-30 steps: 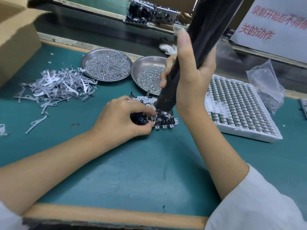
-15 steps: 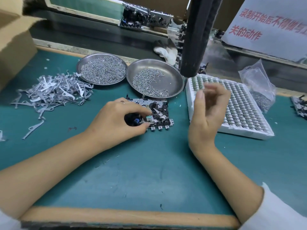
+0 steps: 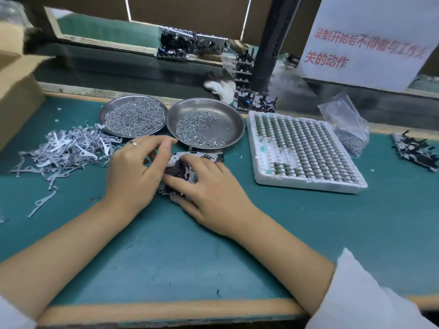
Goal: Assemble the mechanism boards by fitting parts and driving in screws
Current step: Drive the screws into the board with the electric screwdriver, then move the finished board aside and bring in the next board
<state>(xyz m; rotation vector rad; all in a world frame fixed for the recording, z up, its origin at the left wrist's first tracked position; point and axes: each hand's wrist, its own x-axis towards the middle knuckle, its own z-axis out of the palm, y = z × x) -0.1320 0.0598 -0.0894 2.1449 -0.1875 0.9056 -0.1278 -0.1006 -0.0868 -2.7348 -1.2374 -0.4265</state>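
The mechanism board (image 3: 209,156), black and silver, lies on the green mat in the middle, mostly covered by both hands. My right hand (image 3: 211,191) grips its near end, with the thumb and fingers curled round the edges. Over its left end curls my left hand (image 3: 133,172), fingertips at the far corner. The black electric screwdriver (image 3: 268,51) hangs free above the back of the bench, with neither hand on it. Two steel dishes of screws (image 3: 135,116) (image 3: 202,129) stand just behind the board.
A heap of flat metal levers (image 3: 66,150) lies at the left. A white foam tray (image 3: 261,179) of small parts is at the right, with a plastic bag (image 3: 349,129) behind it. More boards (image 3: 415,151) sit far right, a cardboard box (image 3: 16,96) far left.
My right hand let go of the screwdriver, which swung up and back, then came down onto the board. My left hand shifted from pinching the near side to the board's left end.
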